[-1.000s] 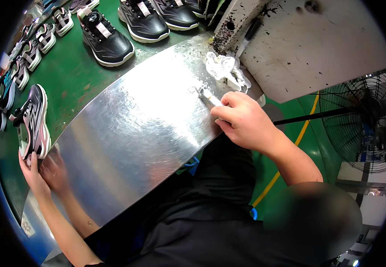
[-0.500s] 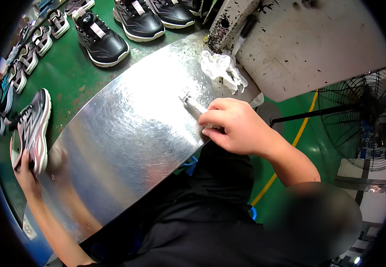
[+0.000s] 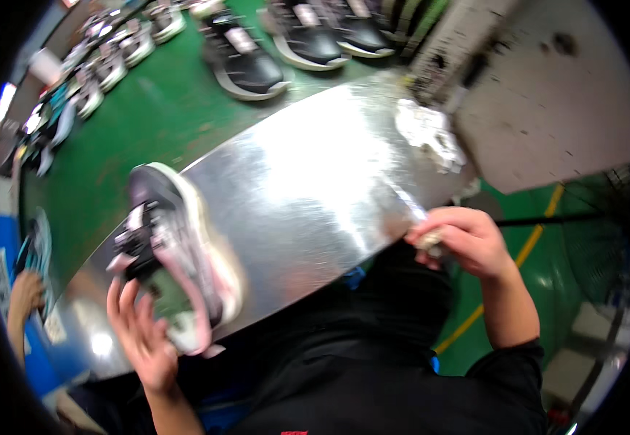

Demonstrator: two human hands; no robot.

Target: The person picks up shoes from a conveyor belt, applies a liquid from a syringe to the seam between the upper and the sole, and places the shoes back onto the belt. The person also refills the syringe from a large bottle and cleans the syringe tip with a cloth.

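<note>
Both hands are working at the near edge of a broad shiny metal table (image 3: 307, 196). That table is slanting across the view from lower left to upper right, and most of its middle is lying bare between the two hands. Beyond its far edge a green belt (image 3: 162, 116) is carrying a row of dark sneakers (image 3: 246, 61), while a speckled white machine housing (image 3: 547, 101) is crowding the upper right corner, just beside a crumpled white rag (image 3: 427, 130) lying on the metal.

On the left part of the table a grey, white and pink sneaker (image 3: 177, 254) is lying, blurred, with its toe pointing away and its heel hanging toward the near edge. Left hand (image 3: 144, 333) is coming up from below with the fingers spread and raised, fingertips touching the shoe's heel end rather than closing around it.

Right hand (image 3: 467, 239) is hovering just off the table's near right edge, wrist bent, fingers curled tight and pinching a small pale tool (image 3: 429, 238), too blurred to identify. Another person's hand (image 3: 25, 293) is showing at the far left, beside the blue border.
</note>
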